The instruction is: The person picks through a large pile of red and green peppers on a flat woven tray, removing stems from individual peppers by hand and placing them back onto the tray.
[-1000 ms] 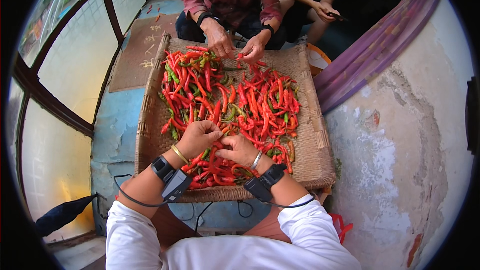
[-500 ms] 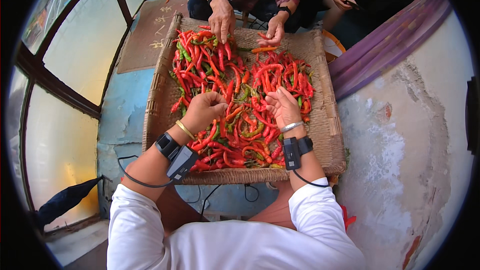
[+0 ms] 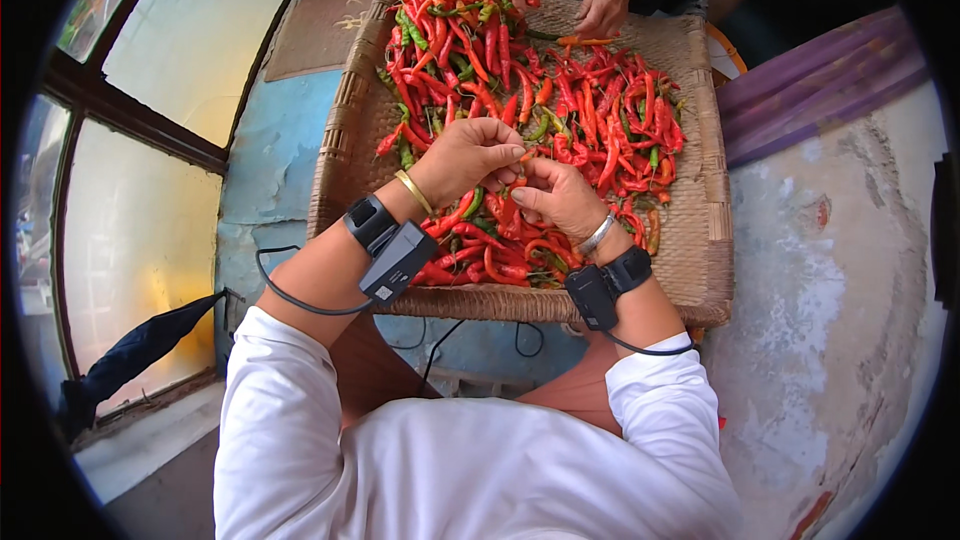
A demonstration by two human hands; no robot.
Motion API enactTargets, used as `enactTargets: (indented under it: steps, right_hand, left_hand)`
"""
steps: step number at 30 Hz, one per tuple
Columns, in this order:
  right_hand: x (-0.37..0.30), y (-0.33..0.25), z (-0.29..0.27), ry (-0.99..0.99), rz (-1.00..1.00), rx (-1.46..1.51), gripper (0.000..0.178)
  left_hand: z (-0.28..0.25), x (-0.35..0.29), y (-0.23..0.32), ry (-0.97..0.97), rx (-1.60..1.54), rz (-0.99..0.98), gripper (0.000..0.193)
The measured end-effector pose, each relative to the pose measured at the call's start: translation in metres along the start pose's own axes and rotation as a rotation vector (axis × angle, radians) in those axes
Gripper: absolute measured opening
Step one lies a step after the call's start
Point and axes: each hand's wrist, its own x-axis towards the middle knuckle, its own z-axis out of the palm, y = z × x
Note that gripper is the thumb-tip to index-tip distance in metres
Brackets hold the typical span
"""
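Chili (image 3: 517, 183), pinched w/ L hand (image 3: 465, 162), R hand (image 3: 567, 203)

You get soft daylight, brightest at the pale window panes (image 3: 140, 250) on your left, where one glows yellow low down. Your white shirt (image 3: 480, 460) looks bright with gentle grey folds, and the peppers (image 3: 610, 130) show small glossy highlights. The upper right falls into near-black; you probably can't make out much there beyond the dim purple curtain (image 3: 820, 90). The fisheye bends the window bars (image 3: 150, 125) and ends in a black rim. Your fingers (image 3: 540, 198) look fairly sharp, while the right-hand wall (image 3: 810, 280) softens toward the edge.
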Motion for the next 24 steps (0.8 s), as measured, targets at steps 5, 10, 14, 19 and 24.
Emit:
enactTargets:
  steps: [5,10,14,19,24]
  right_hand:
    - [-0.002,-0.008,-0.015,0.078,0.107,0.002,0.016]
    - [0.002,-0.01,-0.044,0.7,-0.24,0.74,0.032]
    - [0.002,0.011,-0.05,0.58,0.003,0.705,0.034]
    - [0.005,0.007,-0.029,0.304,0.006,0.486,0.032]
    - [0.004,0.006,-0.025,0.306,0.046,0.266,0.026]
  left_hand:
    - [-0.008,0.004,0.0,0.108,0.004,0.045,0.014]
    - [-0.035,0.018,-0.014,0.216,1.047,0.27,0.029]
    - [-0.023,0.011,-0.027,0.22,1.454,0.216,0.036]
    - [-0.022,0.014,-0.047,0.17,1.536,0.277,0.026]
    - [-0.029,0.022,-0.044,-0.008,1.462,0.329,0.017]
